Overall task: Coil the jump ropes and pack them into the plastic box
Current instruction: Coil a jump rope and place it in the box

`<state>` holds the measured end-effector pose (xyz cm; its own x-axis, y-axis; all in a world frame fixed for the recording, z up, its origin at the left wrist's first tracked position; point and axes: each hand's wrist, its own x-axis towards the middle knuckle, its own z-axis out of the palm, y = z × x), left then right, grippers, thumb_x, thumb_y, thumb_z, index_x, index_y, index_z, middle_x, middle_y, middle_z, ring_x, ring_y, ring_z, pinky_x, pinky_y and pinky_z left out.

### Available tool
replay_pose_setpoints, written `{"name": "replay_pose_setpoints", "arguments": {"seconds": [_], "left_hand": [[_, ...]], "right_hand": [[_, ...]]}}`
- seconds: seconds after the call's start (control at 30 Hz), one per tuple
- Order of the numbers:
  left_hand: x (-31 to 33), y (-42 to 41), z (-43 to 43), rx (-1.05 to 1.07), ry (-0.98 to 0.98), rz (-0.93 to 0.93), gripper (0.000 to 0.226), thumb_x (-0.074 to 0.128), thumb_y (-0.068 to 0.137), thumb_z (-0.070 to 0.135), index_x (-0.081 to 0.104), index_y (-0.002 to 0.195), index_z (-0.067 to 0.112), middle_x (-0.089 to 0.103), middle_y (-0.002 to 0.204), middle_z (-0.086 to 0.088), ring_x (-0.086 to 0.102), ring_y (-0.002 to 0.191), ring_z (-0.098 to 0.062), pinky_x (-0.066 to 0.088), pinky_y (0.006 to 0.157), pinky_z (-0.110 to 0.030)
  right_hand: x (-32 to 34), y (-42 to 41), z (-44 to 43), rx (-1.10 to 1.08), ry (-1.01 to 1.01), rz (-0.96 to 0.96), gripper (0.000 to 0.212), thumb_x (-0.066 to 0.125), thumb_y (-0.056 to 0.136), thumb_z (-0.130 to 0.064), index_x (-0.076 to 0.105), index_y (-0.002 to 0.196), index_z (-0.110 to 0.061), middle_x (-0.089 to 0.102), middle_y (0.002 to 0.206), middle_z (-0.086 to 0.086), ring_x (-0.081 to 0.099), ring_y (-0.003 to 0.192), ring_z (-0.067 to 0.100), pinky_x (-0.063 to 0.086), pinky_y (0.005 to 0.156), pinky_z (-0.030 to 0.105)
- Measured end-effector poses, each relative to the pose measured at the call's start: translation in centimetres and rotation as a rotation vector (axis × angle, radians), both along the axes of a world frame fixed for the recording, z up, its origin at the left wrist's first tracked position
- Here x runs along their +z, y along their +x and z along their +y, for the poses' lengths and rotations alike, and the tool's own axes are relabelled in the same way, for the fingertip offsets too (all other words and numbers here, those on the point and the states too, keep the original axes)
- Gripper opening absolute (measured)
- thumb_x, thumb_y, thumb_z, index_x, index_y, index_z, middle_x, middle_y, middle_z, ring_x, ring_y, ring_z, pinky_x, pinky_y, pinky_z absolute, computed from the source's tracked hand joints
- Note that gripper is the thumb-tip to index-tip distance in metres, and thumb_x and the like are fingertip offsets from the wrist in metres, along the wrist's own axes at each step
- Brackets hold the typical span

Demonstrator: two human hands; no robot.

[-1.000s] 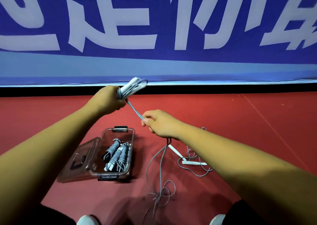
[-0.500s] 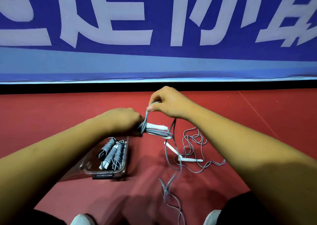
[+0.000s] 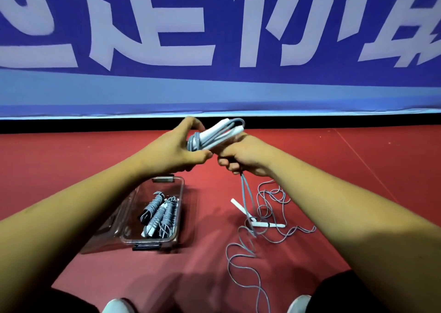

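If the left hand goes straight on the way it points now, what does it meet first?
Most likely the right hand, just past the left hand gripping the jump rope; depth is unclear.

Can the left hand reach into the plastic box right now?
Probably yes: the plastic box sits open below the left hand, lid swung aside, nothing covering it. But that hand grips the half-wound rope, its cord trailing through the right hand.
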<state>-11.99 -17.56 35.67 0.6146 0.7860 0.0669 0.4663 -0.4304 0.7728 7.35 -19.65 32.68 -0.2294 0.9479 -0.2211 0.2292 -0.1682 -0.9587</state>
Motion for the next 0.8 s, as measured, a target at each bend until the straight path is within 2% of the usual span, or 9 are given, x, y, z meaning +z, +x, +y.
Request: {"name": "replay_pose_setpoints", "arguments": {"seconds": [0.13,0.23,0.33,0.4,0.47,0.53,0.6,0.7,0.8], "left_hand": [[0.3,-0.8,1.0,0.015,0.000,-0.033,0.021,0.064,0.089,0.006,0.054,0.097,0.023,0.056,0.056,0.001,0.040,0.045,-0.018,0.034,0.041,-0.028],[-0.1,-1.5,2.3,0.144,0.016,0.049,0.020,0.066,0.084,0.006,0.049,0.091,0.013,0.055,0.057,-0.003,0.042,0.045,-0.020,0.037,0.044,-0.031],[-0.6,-2.1,3.4,0.233,0.122,0.231,0.027,0.070,0.081,0.010,0.045,0.092,0.012,0.058,0.069,-0.008,0.048,0.048,-0.022,0.038,0.046,-0.028],[-0.6,-2.6,3.7,0.295,0.285,0.379,0.031,0.072,0.081,0.015,0.045,0.095,0.010,0.060,0.077,-0.010,0.052,0.056,-0.022,0.035,0.048,-0.030],[-0.8,-2.7,3.8,0.309,0.330,0.418,0.030,0.071,0.081,0.015,0.044,0.094,0.013,0.063,0.076,-0.009,0.060,0.054,-0.023,0.042,0.049,-0.031],[-1.3,-2.4,3.5,0.277,0.336,0.528,0.027,0.069,0.080,0.017,0.044,0.090,0.017,0.066,0.078,-0.009,0.062,0.055,-0.025,0.052,0.056,-0.035],[-1.9,-1.8,2.9,0.186,0.370,0.732,0.022,0.068,0.078,0.023,0.047,0.088,0.023,0.067,0.084,-0.007,0.059,0.068,-0.029,0.054,0.065,-0.038],[-2.1,-0.8,1.5,0.004,0.381,0.913,0.020,0.069,0.078,0.034,0.052,0.083,0.025,0.052,0.067,0.007,0.051,0.072,-0.024,0.046,0.063,-0.032],[-1.1,0.3,-0.1,-0.068,0.370,0.899,0.050,0.069,0.077,0.061,0.043,0.068,0.019,0.044,0.058,0.007,0.046,0.062,-0.021,0.032,0.055,-0.032]], "right_hand": [[-0.2,-0.5,-0.5,0.086,-0.052,-0.023,0.024,0.047,0.102,-0.029,0.066,0.101,-0.015,0.040,0.062,0.001,0.026,0.044,0.010,0.022,0.045,0.019],[0.1,-1.5,-1.2,0.092,0.003,-0.112,0.028,0.043,0.104,-0.030,0.065,0.105,-0.013,0.037,0.059,0.000,0.026,0.044,0.011,0.023,0.044,0.019],[0.9,-2.7,-1.9,0.111,0.155,-0.327,0.026,0.044,0.102,-0.022,0.065,0.100,-0.006,0.042,0.057,0.003,0.035,0.044,0.016,0.033,0.045,0.023],[1.2,-3.3,-2.0,0.151,0.284,-0.504,0.021,0.052,0.098,-0.021,0.067,0.096,-0.007,0.055,0.064,0.006,0.049,0.054,0.021,0.044,0.056,0.029],[1.4,-3.7,-2.0,0.183,0.392,-0.628,0.017,0.058,0.093,-0.023,0.069,0.092,-0.009,0.065,0.079,0.009,0.058,0.073,0.026,0.050,0.071,0.037],[1.6,-4.1,-2.1,0.225,0.453,-0.724,0.021,0.058,0.092,-0.024,0.064,0.081,-0.007,0.061,0.073,0.009,0.054,0.071,0.029,0.046,0.067,0.039],[2.1,-4.4,-2.3,0.264,0.523,-0.840,0.027,0.058,0.093,-0.026,0.056,0.072,-0.009,0.051,0.064,0.004,0.047,0.065,0.027,0.038,0.058,0.035],[2.8,-3.5,-1.8,0.199,0.615,-0.879,0.017,0.060,0.090,-0.032,0.064,0.076,-0.022,0.063,0.074,-0.001,0.057,0.074,0.026,0.047,0.065,0.034],[3.2,-1.8,-0.8,0.071,0.606,-0.812,0.017,0.065,0.086,-0.039,0.070,0.078,-0.024,0.066,0.073,-0.005,0.060,0.076,0.023,0.050,0.071,0.034]]}}
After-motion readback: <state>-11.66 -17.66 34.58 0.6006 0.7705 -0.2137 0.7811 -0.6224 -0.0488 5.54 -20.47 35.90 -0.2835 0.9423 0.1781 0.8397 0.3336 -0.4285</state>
